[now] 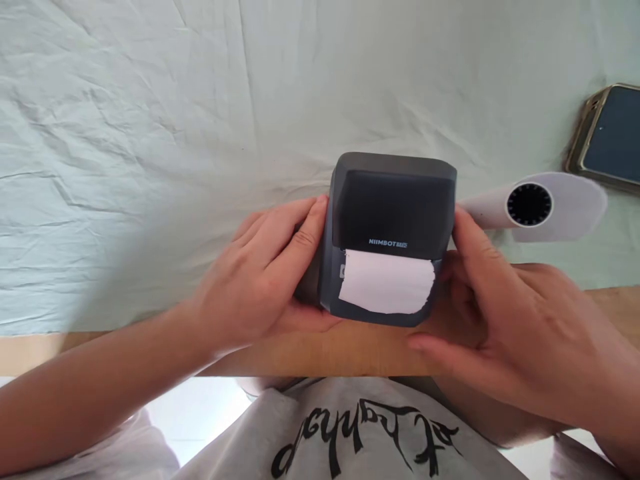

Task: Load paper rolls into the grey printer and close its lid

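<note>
A dark grey label printer (393, 207) marked NIIMBOT is held up near the table's front edge, tilted toward me. A strip of white paper (387, 283) with a torn, uneven end sticks out of its front slot. My left hand (265, 273) grips the printer's left side, thumb below and fingers along the edge. On the other side, my right hand (520, 313) touches the printer's right edge with its fingers; its thumb sits lower, near the front bottom corner. The undersides of the printer and some right-hand fingers are hidden.
Right of the printer lies a white paper roll (485, 207) with a black core and a loose paper end. A phone in a case (613, 137) rests at the far right. A wrinkled pale cloth (150, 120) covers the table, whose wooden front edge (300, 353) shows.
</note>
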{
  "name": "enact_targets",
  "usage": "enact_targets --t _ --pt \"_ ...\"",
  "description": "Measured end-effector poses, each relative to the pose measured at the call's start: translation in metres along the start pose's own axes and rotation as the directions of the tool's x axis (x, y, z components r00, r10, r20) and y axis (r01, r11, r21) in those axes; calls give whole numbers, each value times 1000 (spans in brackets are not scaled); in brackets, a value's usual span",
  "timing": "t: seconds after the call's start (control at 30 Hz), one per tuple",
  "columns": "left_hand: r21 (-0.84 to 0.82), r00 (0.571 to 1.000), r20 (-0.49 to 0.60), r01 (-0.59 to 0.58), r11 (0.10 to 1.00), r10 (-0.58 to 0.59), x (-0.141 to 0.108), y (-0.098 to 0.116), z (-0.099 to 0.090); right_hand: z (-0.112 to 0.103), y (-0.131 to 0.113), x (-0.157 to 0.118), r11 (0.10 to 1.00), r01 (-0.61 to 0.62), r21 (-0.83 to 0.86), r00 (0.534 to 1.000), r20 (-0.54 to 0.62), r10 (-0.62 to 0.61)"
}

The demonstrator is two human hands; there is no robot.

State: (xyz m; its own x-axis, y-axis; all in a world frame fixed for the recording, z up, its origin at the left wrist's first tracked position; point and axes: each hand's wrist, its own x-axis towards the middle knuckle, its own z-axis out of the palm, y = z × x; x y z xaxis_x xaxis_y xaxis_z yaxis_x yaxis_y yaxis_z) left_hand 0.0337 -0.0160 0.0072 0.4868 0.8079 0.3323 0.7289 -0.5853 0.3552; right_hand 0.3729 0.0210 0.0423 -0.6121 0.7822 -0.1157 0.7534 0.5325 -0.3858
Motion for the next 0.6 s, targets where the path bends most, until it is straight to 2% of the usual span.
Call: enact_targets --t 0.13,0.27,0.37,0.5,0.6 --pt "53 997 -24 -69 996 71 1 0 -9 6 -3 -15 998 24 55 999 -44 -21" --pt "12 998 -15 -53 999 54 0 6 -15 12 -12 -7 996 -87 -22 994 -64 86" --pt "12 998 9 -57 998 56 0 10 -15 13 -17 -1 995 -101 -19 992 -84 99" --pt "49 998 16 -55 997 54 -1 14 -14 9 -19 -5 997 -81 -6 991 -103 80" --pt "70 999 42 -17 997 14 -3 16 -11 4 -18 -11 999 11 -30 991 -130 -15"
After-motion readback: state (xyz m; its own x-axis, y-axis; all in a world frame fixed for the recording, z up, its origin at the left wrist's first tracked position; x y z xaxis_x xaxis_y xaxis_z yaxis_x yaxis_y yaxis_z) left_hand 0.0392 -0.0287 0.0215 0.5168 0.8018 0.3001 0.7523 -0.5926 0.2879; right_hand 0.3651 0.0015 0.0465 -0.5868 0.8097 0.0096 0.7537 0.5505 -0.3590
